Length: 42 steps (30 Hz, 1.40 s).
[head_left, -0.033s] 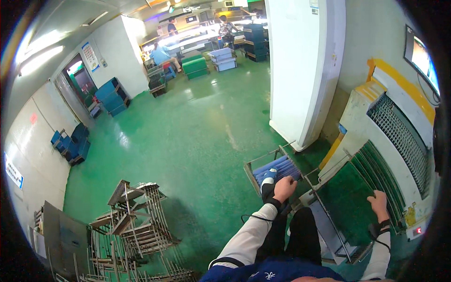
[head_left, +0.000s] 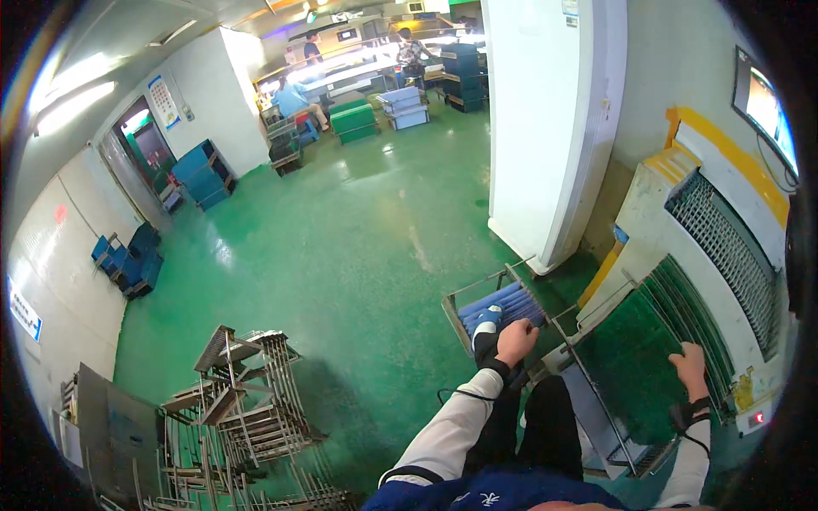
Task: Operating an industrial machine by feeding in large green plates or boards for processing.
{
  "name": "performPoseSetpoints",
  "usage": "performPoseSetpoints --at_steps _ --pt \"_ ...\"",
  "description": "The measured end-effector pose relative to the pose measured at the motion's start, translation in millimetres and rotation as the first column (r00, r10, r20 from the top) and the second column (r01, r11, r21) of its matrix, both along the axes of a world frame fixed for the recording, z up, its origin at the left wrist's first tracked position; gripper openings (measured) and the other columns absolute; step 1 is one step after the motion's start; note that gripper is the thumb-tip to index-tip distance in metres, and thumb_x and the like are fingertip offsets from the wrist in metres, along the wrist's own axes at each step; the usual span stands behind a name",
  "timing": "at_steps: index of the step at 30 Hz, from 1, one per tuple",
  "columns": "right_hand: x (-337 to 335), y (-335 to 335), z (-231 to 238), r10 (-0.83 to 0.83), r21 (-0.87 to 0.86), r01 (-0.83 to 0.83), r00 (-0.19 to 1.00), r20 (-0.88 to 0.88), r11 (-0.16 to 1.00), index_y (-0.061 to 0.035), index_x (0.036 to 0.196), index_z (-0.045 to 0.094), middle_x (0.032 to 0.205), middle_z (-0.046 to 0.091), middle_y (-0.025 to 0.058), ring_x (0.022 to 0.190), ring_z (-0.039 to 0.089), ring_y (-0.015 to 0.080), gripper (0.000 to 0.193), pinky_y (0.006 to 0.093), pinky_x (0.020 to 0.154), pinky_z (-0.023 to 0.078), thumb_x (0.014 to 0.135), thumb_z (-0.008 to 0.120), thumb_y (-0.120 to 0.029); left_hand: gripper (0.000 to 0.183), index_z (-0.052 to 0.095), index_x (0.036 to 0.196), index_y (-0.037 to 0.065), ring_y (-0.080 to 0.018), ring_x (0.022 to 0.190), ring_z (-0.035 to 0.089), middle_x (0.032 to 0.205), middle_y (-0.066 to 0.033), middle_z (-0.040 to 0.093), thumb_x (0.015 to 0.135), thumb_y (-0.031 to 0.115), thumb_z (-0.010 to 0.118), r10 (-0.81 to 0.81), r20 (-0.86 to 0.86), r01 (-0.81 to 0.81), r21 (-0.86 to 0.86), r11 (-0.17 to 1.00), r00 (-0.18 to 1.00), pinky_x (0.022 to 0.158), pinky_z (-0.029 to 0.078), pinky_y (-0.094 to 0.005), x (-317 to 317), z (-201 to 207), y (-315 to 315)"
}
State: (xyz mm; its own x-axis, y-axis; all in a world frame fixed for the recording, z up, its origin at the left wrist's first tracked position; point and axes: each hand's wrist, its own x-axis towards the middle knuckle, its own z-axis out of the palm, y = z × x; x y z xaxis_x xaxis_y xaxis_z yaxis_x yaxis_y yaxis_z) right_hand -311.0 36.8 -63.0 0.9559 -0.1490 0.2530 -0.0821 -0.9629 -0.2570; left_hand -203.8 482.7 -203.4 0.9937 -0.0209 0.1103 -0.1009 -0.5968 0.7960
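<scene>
At four o'clock of the view, the right hand [head_left: 690,368] is at the border of a dark green panel [head_left: 626,349].
The panel lies beside the bars of a metal frame [head_left: 597,402], and a row of green sheets [head_left: 694,298] stands just beyond it, toward three o'clock. The right fingers are bent rather narrow; whether they truly grip the border, I cannot tell. The left hand [head_left: 515,342], also toward four o'clock but nearer the centre, has curled fingers near a blue-and-white shoe [head_left: 488,317] (if they hold something, I cannot see it). The step in hand seems to be handling this panel; the next move probably calls for a sure hold.
</scene>
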Motion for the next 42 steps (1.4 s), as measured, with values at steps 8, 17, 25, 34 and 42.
performPoseSetpoints --at_steps 8,17,25,34,42 --pt "-20.4 -36.4 93.9 -0.015 -0.037 0.020 0.991 0.134 0.999 0.0032 0.100 0.061 0.091 0.059 0.0182 0.093 0.053 0.0345 0.038 0.0412 0.081 0.042 0.067 0.071 -0.013 0.029 0.065 0.087 0.003 -0.0379 0.082 0.063 0.086 -0.0192 0.066 0.081 0.032 0.063 -0.005 0.032 0.006 -0.019 1.000 0.999 0.072 0.050 -0.0452 -0.2 -4.3 1.8" --pt "-78.6 -71.0 197.8 -0.191 0.790 -0.097 0.946 0.262 0.606 -0.0014 0.126 0.053 0.121 0.057 0.0110 0.104 0.054 0.0187 0.043 0.0332 0.092 0.043 0.087 0.061 -0.018 0.025 0.064 0.085 0.005 -0.0363 0.084 0.063 0.087 -0.0166 0.066 0.081 0.030 0.060 0.013 0.029 -0.014 0.037 0.999 0.999 0.072 0.050 -0.0457 -2.2 -0.1 3.4" --pt "-58.7 -189.4 120.4 -0.384 0.932 -0.317 0.849 0.362 0.177 -0.0035 0.109 0.056 0.093 0.054 0.0044 0.084 0.054 0.0136 0.023 0.0272 0.079 0.047 0.090 0.061 -0.015 0.025 0.066 0.085 0.005 -0.0361 0.083 0.063 0.087 -0.0171 0.066 0.081 0.028 0.060 -0.023 0.029 0.021 0.054 0.998 0.999 0.073 0.050 -0.0457 -1.0 2.4 -1.5" --pt "6.2 -221.5 42.4 -0.556 0.906 -0.375 0.804 0.211 -0.197 -0.0069 0.073 0.054 0.068 0.054 0.0032 0.065 0.056 0.0133 0.028 0.0230 0.064 0.050 0.086 0.071 -0.025 0.027 0.065 0.085 0.004 -0.0368 0.082 0.063 0.085 -0.0177 0.066 0.082 0.030 0.060 -0.048 0.048 0.044 0.083 0.996 0.998 0.072 0.050 -0.0458 3.5 -8.3 -6.7" --pt "28.2 -251.4 -22.5 -0.507 0.905 -0.336 0.845 0.167 -0.262 -0.0072 0.078 0.052 0.065 0.049 0.0042 0.063 0.051 0.0141 0.026 0.0241 0.067 0.049 0.087 0.070 -0.024 0.032 0.066 0.090 0.005 -0.0359 0.083 0.064 0.087 -0.0162 0.068 0.083 0.035 0.059 -0.078 -0.057 0.086 0.147 0.985 0.995 0.072 0.050 -0.0443 3.8 7.5 -19.7"
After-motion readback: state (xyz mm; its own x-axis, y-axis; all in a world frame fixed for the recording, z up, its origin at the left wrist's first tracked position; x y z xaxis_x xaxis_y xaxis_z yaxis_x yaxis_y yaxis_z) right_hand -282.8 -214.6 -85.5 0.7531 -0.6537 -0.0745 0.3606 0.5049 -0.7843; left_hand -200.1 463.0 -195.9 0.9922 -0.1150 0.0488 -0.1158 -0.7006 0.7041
